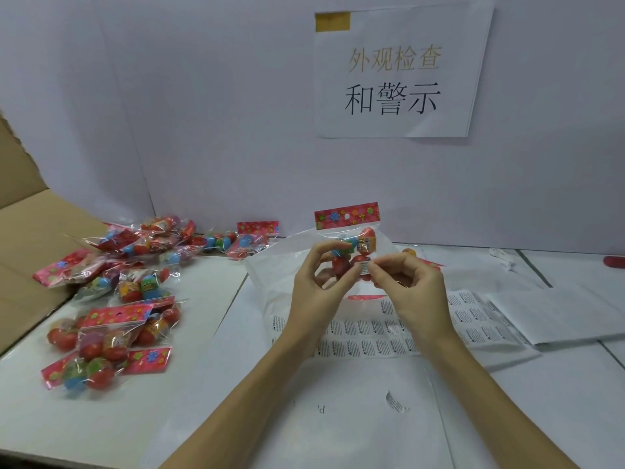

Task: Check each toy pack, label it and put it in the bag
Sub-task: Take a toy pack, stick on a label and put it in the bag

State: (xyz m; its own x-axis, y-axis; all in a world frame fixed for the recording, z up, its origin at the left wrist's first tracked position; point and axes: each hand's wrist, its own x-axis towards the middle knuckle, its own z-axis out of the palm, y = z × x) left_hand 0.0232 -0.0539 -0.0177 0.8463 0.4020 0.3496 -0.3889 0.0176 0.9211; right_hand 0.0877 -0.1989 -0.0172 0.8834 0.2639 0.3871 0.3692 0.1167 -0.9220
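A toy pack (351, 231) with a red flowered header card and coloured egg toys is held upright above the table. My left hand (316, 286) grips it from the left. My right hand (411, 282) pinches a small white warning label (365, 267) against the pack's front. A sheet of warning labels (365, 336) lies flat under my hands. A large clear plastic bag (267, 272) lies behind and beneath the pack, with another pack's red header (367, 297) showing inside it.
Several more toy packs (115, 299) lie piled on the left of the table, beside a cardboard box flap (30, 238). White paper sheets (558, 313) lie at the right. A loose label (395, 401) lies near the front. A paper sign (395, 72) hangs on the wall.
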